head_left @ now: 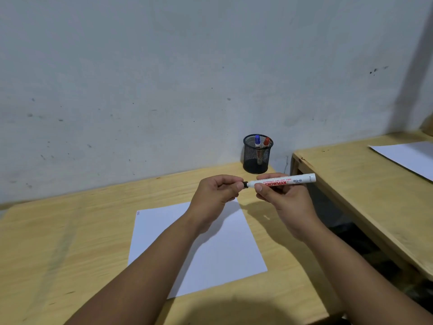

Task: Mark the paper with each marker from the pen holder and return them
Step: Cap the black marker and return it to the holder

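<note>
I hold a white marker (284, 181) level above the table, a little in front of the pen holder. My right hand (282, 198) grips its barrel. My left hand (216, 192) is closed around its black cap end (245, 184); the cap itself is mostly hidden in my fingers. A white sheet of paper (210, 252) lies on the wooden table below my arms, with small marks (138, 213) at its far left corner. The black mesh pen holder (257, 158) stands by the wall, with a blue-capped marker (257, 141) and a red-capped marker (266, 141) in it.
The wooden table (58, 242) runs to a grey wall behind. A second wooden table (351, 174) stands to the right across a dark gap, with another white sheet (410, 158) on it.
</note>
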